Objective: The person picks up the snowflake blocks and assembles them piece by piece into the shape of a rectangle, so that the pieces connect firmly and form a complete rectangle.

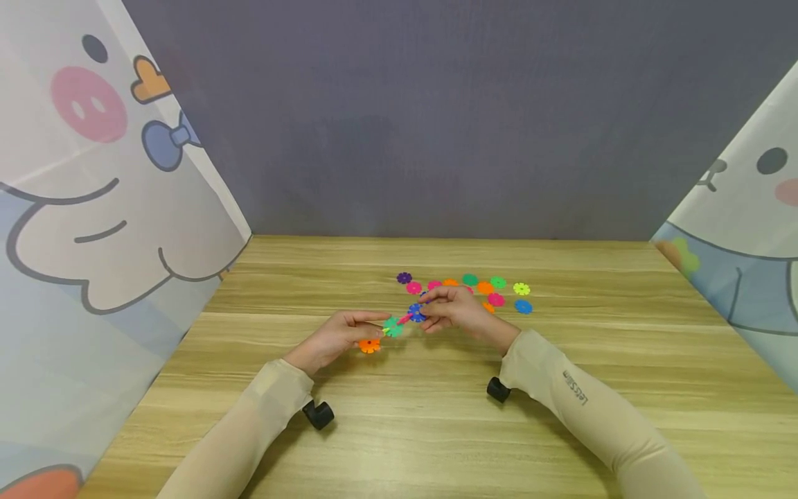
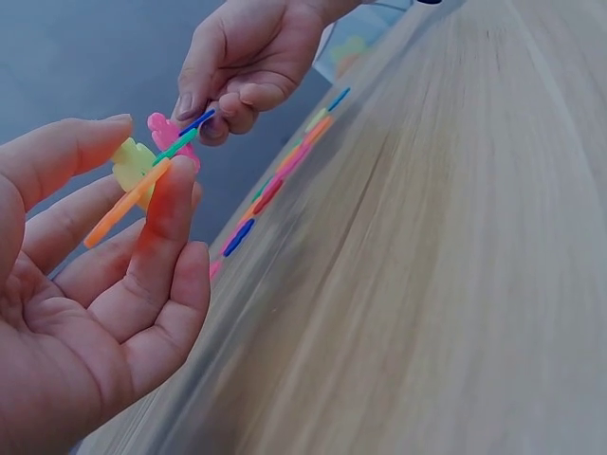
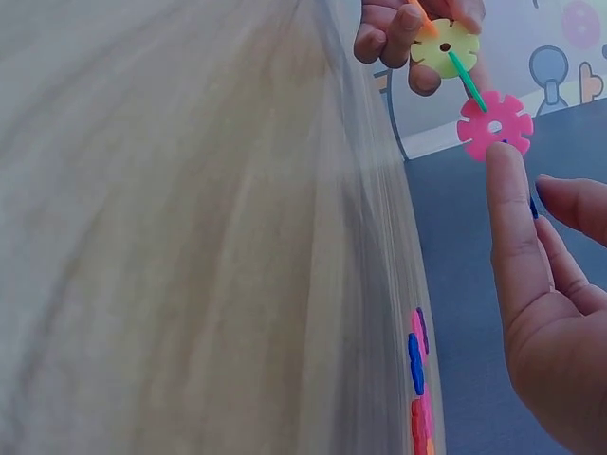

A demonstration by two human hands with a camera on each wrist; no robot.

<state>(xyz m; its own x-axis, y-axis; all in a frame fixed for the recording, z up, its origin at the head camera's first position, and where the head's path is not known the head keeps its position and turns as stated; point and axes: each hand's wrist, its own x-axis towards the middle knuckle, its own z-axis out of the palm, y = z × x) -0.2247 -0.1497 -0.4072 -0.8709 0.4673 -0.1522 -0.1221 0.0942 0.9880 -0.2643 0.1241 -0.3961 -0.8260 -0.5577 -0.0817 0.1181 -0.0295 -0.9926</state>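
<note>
Notched flower-shaped plastic discs are slotted into a chain held in the air between the two hands: an orange disc (image 1: 369, 346), a yellow disc (image 3: 459, 42), a green disc (image 1: 393, 327), a pink disc (image 3: 514, 125) and a blue disc (image 1: 415, 313). The left hand (image 1: 339, 337) pinches the chain by its yellow disc, between thumb and fingers. At the other end, the right hand (image 1: 460, 310) pinches the blue disc, its index finger close to the pink disc in the right wrist view. Part of the blue disc is hidden by those fingers.
Several loose discs lie flat on the wooden table (image 1: 399, 430) beyond the right hand, among them a purple disc (image 1: 404, 278), a yellow-green disc (image 1: 521, 289) and a light blue disc (image 1: 524, 306). A grey panel (image 1: 399, 125) stands behind, with printed cloths on both sides.
</note>
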